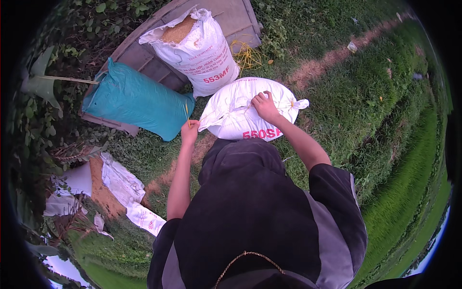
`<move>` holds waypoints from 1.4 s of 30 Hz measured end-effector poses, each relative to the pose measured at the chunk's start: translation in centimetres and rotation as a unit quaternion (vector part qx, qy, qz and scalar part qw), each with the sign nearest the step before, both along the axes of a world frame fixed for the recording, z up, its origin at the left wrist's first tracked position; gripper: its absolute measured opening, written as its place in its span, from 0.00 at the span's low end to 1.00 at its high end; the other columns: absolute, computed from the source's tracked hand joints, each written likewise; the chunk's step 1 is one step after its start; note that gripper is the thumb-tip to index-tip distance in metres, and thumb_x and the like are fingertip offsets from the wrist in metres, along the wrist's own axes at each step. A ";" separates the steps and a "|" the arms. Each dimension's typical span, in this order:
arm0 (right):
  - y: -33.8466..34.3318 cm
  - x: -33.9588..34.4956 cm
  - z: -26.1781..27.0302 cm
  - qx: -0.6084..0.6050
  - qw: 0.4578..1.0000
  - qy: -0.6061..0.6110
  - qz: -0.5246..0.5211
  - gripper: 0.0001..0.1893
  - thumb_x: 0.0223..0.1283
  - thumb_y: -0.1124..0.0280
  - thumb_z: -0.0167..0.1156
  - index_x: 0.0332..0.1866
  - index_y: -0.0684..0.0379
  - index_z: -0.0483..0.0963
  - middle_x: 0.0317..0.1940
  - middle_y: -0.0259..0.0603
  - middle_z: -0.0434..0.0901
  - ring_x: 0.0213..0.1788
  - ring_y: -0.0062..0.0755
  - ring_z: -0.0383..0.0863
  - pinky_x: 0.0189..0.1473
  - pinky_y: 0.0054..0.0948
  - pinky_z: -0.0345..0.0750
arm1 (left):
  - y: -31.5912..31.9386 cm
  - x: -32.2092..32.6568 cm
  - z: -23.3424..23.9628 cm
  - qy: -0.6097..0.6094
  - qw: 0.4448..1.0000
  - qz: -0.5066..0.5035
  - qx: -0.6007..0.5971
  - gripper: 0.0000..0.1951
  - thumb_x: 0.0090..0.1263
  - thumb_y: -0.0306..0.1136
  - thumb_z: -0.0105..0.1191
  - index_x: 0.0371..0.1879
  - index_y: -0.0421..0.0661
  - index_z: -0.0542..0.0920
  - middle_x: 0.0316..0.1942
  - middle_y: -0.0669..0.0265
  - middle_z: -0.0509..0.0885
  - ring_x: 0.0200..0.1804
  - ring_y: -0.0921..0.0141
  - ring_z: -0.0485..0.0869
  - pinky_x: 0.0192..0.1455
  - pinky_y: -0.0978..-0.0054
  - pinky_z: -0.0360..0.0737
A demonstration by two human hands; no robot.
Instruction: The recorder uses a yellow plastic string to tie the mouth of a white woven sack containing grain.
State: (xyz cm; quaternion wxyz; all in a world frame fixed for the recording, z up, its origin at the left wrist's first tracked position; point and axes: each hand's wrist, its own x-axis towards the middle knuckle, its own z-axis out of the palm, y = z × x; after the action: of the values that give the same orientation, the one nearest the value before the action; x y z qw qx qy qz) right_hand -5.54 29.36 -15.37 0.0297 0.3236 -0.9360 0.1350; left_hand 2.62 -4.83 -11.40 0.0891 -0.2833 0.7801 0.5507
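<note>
A full white woven sack [231, 97] with red print stands just in front of me, its mouth gathered along the top. At its right end a gathered corner is bound with yellow string [292, 104]. My left hand [190, 130] is closed on the sack's left corner, and a yellow strand [187, 112] sticks up from the fingers. Over the sack's middle is my right hand [265, 105], fingers bent, close to a thin strand on the gathered mouth; whether it grips the strand is hard to tell.
An open white sack of grain-like material [213, 57] and a full teal sack [140, 99] stand against wooden boards [234, 14]. Loose yellow strings [247, 54] lie on the grass beside the open sack. Empty white sacks [121, 177] and spilled brown material [103, 191] lie lower left.
</note>
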 end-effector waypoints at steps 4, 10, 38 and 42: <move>0.9 -0.8 0.1 -0.021 0.998 0.005 0.064 0.06 0.58 0.72 0.51 0.39 0.58 0.72 0.35 0.37 0.75 0.49 0.36 0.73 0.62 0.45 0.62 | -0.1 0.2 0.3 -0.020 1.000 0.000 -0.018 0.07 0.63 0.28 0.60 0.37 0.40 0.81 0.27 0.72 0.80 0.29 0.80 0.75 0.34 0.80 0.71; 1.4 -3.8 1.8 0.121 0.970 -0.126 0.167 0.06 0.58 0.72 0.52 0.39 0.60 0.72 0.38 0.39 0.77 0.51 0.36 0.73 0.61 0.43 0.63 | -0.1 0.0 0.1 -0.013 1.000 0.005 -0.004 0.06 0.63 0.27 0.60 0.35 0.39 0.81 0.25 0.71 0.80 0.28 0.80 0.75 0.33 0.81 0.72; -1.5 -1.6 -0.9 0.165 0.980 0.050 0.101 0.06 0.56 0.69 0.52 0.36 0.58 0.71 0.21 0.34 0.75 0.32 0.33 0.79 0.52 0.45 0.69 | -3.1 -5.0 0.8 -0.016 0.950 -0.175 -0.257 0.09 0.62 0.37 0.60 0.34 0.45 0.83 0.23 0.62 0.82 0.28 0.64 0.82 0.34 0.65 0.75; -3.3 -1.7 -0.5 0.191 0.981 -0.004 0.044 0.05 0.56 0.69 0.52 0.34 0.57 0.71 0.20 0.34 0.75 0.31 0.33 0.79 0.53 0.48 0.68 | -3.7 -5.4 0.0 -0.013 0.952 -0.177 -0.250 0.09 0.62 0.37 0.60 0.34 0.45 0.83 0.22 0.62 0.81 0.28 0.64 0.81 0.34 0.65 0.75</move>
State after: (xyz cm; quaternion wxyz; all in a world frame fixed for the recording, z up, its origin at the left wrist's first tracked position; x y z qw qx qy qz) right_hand -7.20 26.06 -15.89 -0.0421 0.3635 -0.9296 -0.0437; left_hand -2.80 -8.50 -11.39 0.1219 -0.1615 0.9289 0.3101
